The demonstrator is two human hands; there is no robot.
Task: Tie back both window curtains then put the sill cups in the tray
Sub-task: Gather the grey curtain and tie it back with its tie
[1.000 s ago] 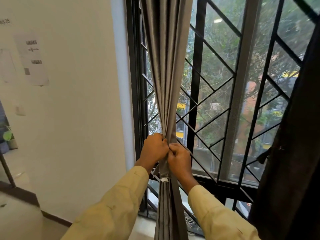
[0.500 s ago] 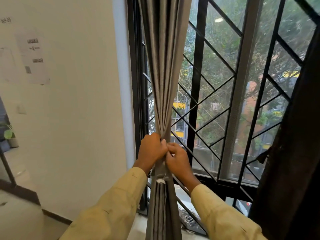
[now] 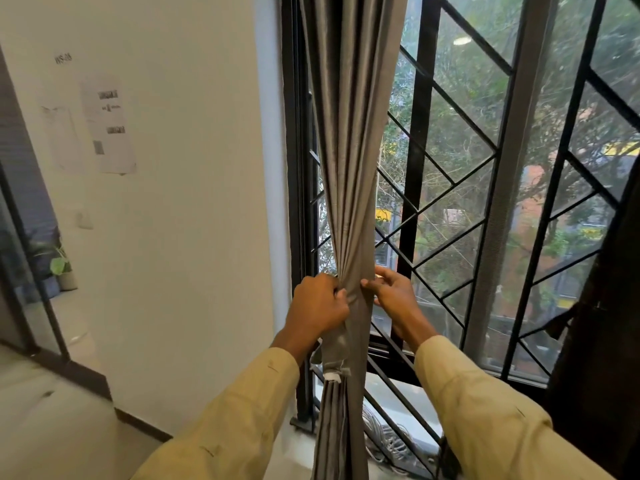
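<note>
The grey curtain (image 3: pixel 349 150) hangs gathered into a narrow bunch in front of the barred window (image 3: pixel 460 188). A grey tie band (image 3: pixel 351 296) wraps the bunch at hand height, and its tail with a white end (image 3: pixel 334 362) hangs below. My left hand (image 3: pixel 317 306) grips the band and the bunch from the left. My right hand (image 3: pixel 391 292) is on the right side, thumb on the front of the band and fingers reaching behind it. The second curtain (image 3: pixel 609 306), dark, hangs at the right edge. No cups or tray are in view.
A white wall (image 3: pixel 194 202) with taped papers (image 3: pixel 109 126) stands left of the window. Below the bars lies the sill (image 3: pixel 398 389) with a coil of grey cable (image 3: pixel 384 441). At far left are a glass partition and a potted plant (image 3: pixel 60 265).
My right hand has slid from the front of the bunch to its right side, with its fingers spreading. The left hand keeps its grip. The view has shifted slightly right.
</note>
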